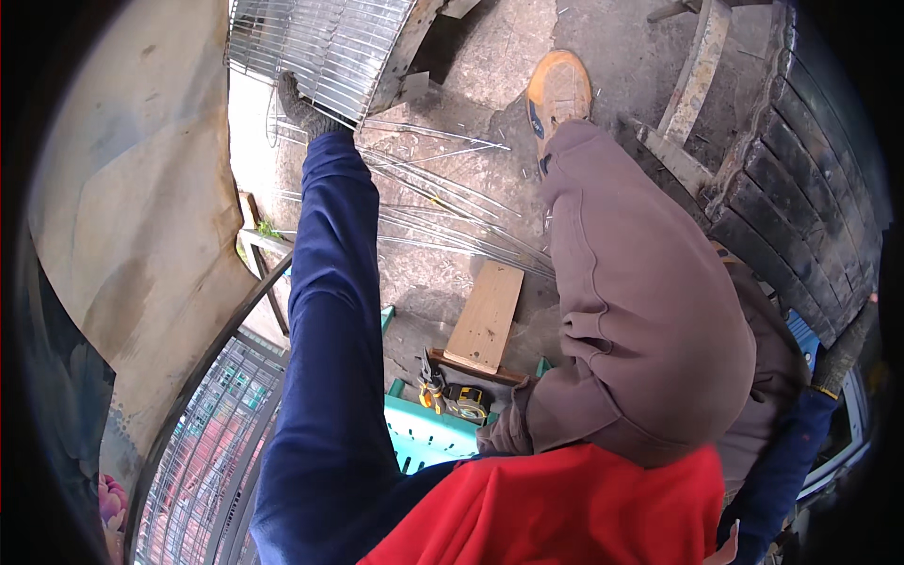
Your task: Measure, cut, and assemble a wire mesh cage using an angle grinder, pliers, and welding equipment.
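Observation:
In my left hand (309, 111), which wears a dark grey glove, is the near edge of a silver wire grid (325, 42). The thumb lies along the grid's side; the other fingers are partly hidden beneath the wires. Far to the right, my right hand (847, 353), also gloved, is dim against the rim of the picture, by the lower edge of a dark slatted panel (800, 188). Its fingers cannot be made out. Several thin metal rods (452, 202) lie on the floor between the grid and my bent leg.
A wooden board (485, 320) leans near a green plastic stool (428, 428). Pliers (431, 388) and a yellow-black tape measure (466, 403) sit beside it. A stained sheet (151, 188) hangs left, above a mesh panel (217, 443). A rusty metal bar (695, 75) stands at upper right.

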A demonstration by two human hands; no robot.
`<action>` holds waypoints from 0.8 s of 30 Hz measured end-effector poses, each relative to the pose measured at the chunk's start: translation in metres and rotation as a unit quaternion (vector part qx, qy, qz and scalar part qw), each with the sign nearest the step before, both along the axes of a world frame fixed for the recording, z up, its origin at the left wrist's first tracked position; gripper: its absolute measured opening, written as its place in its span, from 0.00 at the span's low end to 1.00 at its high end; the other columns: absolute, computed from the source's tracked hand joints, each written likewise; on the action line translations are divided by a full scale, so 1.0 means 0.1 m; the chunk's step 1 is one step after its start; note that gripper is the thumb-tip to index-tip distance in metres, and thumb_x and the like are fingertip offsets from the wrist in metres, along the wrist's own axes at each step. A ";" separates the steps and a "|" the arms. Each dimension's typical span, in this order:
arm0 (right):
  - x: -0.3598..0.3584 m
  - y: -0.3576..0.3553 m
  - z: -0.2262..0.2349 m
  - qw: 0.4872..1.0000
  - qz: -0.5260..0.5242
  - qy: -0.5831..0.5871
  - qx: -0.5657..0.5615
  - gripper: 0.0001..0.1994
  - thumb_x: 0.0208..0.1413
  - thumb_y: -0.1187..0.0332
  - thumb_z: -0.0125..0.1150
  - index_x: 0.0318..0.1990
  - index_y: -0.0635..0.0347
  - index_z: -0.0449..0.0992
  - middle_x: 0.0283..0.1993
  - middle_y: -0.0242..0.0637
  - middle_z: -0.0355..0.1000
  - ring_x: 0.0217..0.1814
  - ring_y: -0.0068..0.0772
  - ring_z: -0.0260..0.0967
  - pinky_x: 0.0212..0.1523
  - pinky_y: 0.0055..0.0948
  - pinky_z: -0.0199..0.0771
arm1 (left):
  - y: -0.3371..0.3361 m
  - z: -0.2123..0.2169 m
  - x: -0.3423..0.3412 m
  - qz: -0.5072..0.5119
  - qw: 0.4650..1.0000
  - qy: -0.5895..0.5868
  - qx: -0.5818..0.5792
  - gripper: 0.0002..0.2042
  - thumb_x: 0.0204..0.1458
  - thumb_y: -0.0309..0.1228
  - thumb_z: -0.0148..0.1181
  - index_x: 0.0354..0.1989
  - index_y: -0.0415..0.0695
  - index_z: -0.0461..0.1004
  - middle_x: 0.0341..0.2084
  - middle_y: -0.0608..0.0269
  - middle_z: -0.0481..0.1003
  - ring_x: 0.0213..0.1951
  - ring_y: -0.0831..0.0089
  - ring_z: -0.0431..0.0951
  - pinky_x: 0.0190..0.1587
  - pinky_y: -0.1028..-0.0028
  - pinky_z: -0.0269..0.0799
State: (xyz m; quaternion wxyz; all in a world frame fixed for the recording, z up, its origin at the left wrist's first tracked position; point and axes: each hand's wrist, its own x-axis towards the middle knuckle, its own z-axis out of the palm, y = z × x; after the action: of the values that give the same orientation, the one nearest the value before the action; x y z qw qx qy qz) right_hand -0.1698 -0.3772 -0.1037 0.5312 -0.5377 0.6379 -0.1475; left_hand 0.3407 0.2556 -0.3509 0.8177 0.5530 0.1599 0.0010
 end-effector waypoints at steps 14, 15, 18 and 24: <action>-0.10 -0.10 -0.04 0.998 -0.069 -0.004 0.007 0.42 0.61 0.37 0.48 0.71 0.63 0.54 0.72 0.46 0.55 0.70 0.43 0.58 0.67 0.40 0.63 | 0.07 0.42 -0.40 -0.049 0.970 0.236 -0.031 0.27 0.57 0.46 0.59 0.61 0.46 0.66 0.55 0.55 0.71 0.56 0.57 0.72 0.58 0.53 0.70; -0.12 -0.16 -0.04 0.998 -0.069 -0.007 0.004 0.42 0.61 0.37 0.48 0.71 0.63 0.54 0.72 0.46 0.55 0.70 0.43 0.58 0.67 0.40 0.63 | -0.03 0.37 -0.52 -0.004 0.959 0.284 -0.023 0.27 0.57 0.46 0.59 0.61 0.46 0.66 0.56 0.56 0.70 0.56 0.56 0.71 0.59 0.52 0.69; -0.14 -0.17 -0.03 0.995 -0.085 -0.023 0.044 0.42 0.61 0.37 0.48 0.71 0.62 0.54 0.72 0.46 0.55 0.70 0.43 0.58 0.67 0.40 0.62 | -0.14 0.38 -0.65 -0.025 0.976 0.199 -0.087 0.26 0.59 0.47 0.54 0.62 0.46 0.66 0.59 0.56 0.70 0.58 0.57 0.70 0.62 0.53 0.65; -0.07 -0.03 0.03 0.996 -0.071 -0.017 0.043 0.44 0.58 0.37 0.54 0.70 0.65 0.56 0.72 0.47 0.55 0.70 0.44 0.58 0.67 0.40 0.61 | -0.29 0.39 -0.64 -0.061 0.971 0.215 -0.085 0.29 0.61 0.53 0.47 0.63 0.45 0.65 0.57 0.54 0.71 0.58 0.55 0.71 0.61 0.52 0.68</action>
State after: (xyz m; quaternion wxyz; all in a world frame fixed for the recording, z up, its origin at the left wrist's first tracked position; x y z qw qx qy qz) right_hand -0.1764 -0.3797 -0.1012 0.5531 -0.4650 0.6709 -0.1667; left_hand 0.2767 0.2265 -0.3114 0.8066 0.4773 0.2977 -0.1815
